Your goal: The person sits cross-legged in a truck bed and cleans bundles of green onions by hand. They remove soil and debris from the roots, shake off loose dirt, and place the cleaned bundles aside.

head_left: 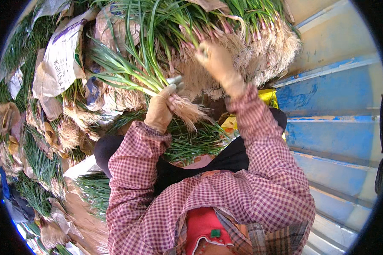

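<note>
Head view: the left hand (159, 108), in what looks like a tan glove, is closed around the lower stems of a bunch of green onions (151, 76). The bunch lies slantwise across the fist, leaves fanning up and to the left, while its pale roots (189, 111) spread out on the right of the hand. The right hand (217, 61), slightly blurred, is raised farther from the body, its fingers curled near the stems at the edge of a large heap of green onions (261, 53); I cannot tell whether it grips one. The two hands are apart.

The heap shows pinkish stem ends and a thick mass of whitish roots. Left of the held bunch, a white printed sack (59, 63) drapes over more piled onions, with brown wrapping (6, 117) among them. Loose green leaves (195, 142) lie between the person's dark-clad knees, and a yellow packet (268, 97) shows beside the right checked sleeve (259, 127). At the right stands or lies a ribbed blue surface (327, 102), worn and pale in places.
</note>
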Demonstrator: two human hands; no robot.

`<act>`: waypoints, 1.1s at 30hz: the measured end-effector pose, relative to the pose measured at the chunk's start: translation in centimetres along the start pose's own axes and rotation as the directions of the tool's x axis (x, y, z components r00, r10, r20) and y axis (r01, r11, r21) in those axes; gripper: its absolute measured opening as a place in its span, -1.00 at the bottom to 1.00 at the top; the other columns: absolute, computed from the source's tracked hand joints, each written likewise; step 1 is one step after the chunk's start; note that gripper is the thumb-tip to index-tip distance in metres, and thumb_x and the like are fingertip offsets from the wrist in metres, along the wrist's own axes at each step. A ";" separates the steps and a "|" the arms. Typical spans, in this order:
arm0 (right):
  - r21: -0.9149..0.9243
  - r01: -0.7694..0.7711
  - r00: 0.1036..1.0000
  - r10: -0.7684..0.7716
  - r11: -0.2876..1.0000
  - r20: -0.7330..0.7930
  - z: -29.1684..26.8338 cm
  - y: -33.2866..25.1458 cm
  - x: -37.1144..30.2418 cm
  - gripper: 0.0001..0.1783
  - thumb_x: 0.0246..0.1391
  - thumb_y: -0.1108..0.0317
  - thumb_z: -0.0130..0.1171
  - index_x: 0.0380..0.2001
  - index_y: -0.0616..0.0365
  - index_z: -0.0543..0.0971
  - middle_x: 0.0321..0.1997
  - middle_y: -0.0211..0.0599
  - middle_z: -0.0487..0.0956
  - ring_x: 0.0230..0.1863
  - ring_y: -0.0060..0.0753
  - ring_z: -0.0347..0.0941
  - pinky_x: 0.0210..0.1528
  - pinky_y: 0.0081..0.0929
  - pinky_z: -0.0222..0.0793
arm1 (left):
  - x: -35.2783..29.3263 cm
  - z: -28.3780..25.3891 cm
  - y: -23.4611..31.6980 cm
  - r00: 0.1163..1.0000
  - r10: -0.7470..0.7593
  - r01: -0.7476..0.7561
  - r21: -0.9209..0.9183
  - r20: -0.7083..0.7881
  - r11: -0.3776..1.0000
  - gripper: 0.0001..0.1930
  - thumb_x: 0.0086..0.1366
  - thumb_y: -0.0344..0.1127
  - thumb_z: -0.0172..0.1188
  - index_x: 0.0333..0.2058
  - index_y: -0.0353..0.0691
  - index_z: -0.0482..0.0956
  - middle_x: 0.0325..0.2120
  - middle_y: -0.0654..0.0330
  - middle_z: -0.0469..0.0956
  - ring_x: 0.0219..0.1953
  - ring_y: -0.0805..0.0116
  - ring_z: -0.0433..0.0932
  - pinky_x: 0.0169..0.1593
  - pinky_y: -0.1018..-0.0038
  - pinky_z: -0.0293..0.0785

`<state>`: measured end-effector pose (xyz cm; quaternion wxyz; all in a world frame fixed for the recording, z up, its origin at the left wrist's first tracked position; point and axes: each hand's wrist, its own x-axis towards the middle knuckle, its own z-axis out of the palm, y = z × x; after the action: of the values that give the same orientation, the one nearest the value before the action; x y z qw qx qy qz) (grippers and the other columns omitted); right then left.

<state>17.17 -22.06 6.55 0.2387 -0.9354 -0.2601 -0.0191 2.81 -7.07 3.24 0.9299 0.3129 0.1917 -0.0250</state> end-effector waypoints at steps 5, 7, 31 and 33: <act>0.560 0.045 0.971 -0.168 0.827 0.170 4.3 -1.9 -6.7 -0.69 0.07 0.10 0.04 -0.29 0.11 0.49 -0.41 -0.26 0.55 -0.40 -0.39 0.48 -0.30 -0.48 0.36 | 1.2 -0.6 -0.6 0.999 -0.046 0.044 -0.071 -0.020 0.997 -0.88 0.14 -0.45 0.09 -0.32 -0.33 0.48 -0.63 0.34 0.41 -0.69 0.64 0.30 -0.70 0.80 0.16; 0.669 -0.069 0.986 -0.049 0.740 0.157 4.2 -1.8 -5.6 -0.68 0.08 0.11 0.03 -0.27 0.15 0.50 -0.43 -0.24 0.54 -0.41 -0.40 0.47 -0.31 -0.48 0.36 | 0.9 -0.1 -0.6 0.999 -0.048 0.046 -0.048 -0.021 0.998 -0.89 0.14 -0.46 0.09 -0.34 -0.33 0.48 -0.63 0.32 0.42 -0.70 0.63 0.31 -0.71 0.78 0.17; -0.231 -0.093 0.986 0.058 0.968 -0.155 -0.9 4.1 6.1 -0.68 0.00 0.04 0.08 -0.34 0.05 0.51 -0.60 -0.44 0.48 -0.58 -0.60 0.38 -0.49 -0.48 0.32 | -0.5 -2.6 -1.4 0.977 -0.109 0.149 -0.220 0.183 0.964 -0.64 0.13 -0.39 0.08 -0.06 -0.30 0.35 -0.45 0.25 0.45 -0.40 0.34 0.42 -0.11 0.32 0.42; 0.157 -0.246 0.964 0.225 0.956 0.142 -2.1 1.1 3.8 -0.66 0.00 0.02 0.05 -0.34 0.06 0.51 -0.59 -0.45 0.49 -0.54 -0.56 0.40 -0.42 -0.44 0.32 | -1.0 -1.1 0.0 0.999 -0.010 0.013 -0.061 0.037 0.998 -0.66 0.13 -0.41 0.06 -0.09 -0.32 0.38 -0.33 0.20 0.50 -0.36 0.35 0.45 -0.14 0.42 0.44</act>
<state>21.17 -22.05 8.51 0.3032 -0.9349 -0.1613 0.0895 1.53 -6.52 2.84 0.9423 0.2825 0.1771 -0.0301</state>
